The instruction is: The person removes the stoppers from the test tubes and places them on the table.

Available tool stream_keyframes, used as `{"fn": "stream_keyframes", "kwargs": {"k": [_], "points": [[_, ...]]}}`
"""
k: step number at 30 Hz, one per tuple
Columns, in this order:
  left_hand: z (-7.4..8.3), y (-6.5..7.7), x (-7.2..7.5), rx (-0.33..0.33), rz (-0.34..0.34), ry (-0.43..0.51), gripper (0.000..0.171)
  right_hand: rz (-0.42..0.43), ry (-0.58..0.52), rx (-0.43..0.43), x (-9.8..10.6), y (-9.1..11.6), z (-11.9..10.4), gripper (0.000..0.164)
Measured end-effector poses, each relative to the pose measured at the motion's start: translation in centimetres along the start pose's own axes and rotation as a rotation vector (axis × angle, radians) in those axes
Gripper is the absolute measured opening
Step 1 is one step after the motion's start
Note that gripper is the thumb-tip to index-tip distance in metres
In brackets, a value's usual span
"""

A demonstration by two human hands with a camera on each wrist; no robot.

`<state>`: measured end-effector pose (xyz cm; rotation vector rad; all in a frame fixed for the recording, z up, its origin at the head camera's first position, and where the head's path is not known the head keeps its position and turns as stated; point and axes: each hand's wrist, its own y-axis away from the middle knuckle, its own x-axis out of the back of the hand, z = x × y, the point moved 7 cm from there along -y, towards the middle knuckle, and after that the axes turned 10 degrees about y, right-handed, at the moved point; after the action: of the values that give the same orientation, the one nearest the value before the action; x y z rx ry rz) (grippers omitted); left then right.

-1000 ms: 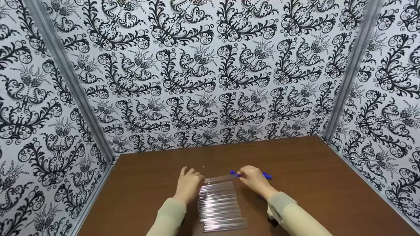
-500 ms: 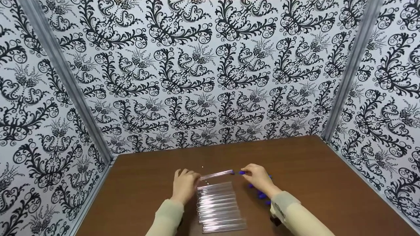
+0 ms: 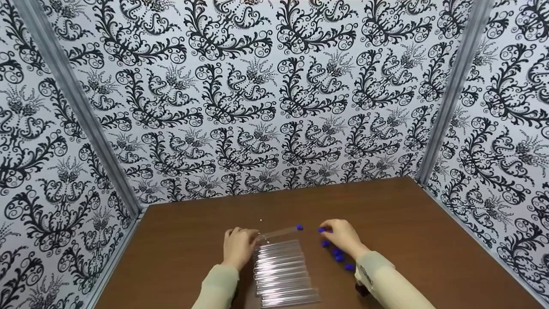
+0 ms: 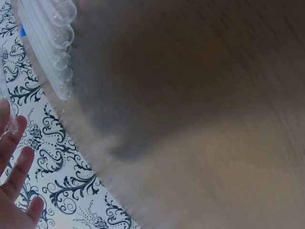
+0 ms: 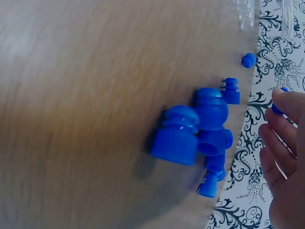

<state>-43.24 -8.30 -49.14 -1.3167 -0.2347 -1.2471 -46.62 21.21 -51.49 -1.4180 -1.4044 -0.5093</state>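
Note:
My left hand [image 3: 238,246] pinches one end of a clear test tube [image 3: 281,233], held slantwise above the far end of a row of clear test tubes [image 3: 283,274]. In the right wrist view, the far end of that held tube [image 5: 287,21] shows no stopper in it. My right hand [image 3: 343,236] pinches a small blue ribbed stopper [image 5: 279,107] between thumb and forefinger, apart from the tube. Another blue stopper [image 5: 248,60] lies on the table by the tubes. Closer to my right wrist lie several more blue stoppers [image 5: 176,136], some touching.
The brown wooden table [image 3: 180,257] is bounded by walls with a black-and-white scroll pattern [image 3: 240,107]. Grey metal posts [image 3: 446,98] stand at the corners. The row of tubes [image 4: 43,47] lies beside my left wrist, rounded ends towards it.
My right hand has drawn away to the right from the held tube, the stopper still pinched. More loose stoppers show beside it. The left hand keeps its tube, and the head view has shifted slightly.

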Motion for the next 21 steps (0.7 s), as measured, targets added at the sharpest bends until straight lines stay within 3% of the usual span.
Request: {"fn": "stream_keyframes", "kwargs": {"k": [3, 21], "points": [[-0.3, 0.1, -0.3, 0.021, -0.007, -0.007, 0.019, -0.038, 0.02, -0.016, -0.5, 0.1, 0.4, 0.018], [-1.7, 0.3, -2.3, 0.087, -0.075, 0.036, 0.02, -0.063, 0.157, -0.067, -1.6, 0.3, 1.9, 0.017]]}}
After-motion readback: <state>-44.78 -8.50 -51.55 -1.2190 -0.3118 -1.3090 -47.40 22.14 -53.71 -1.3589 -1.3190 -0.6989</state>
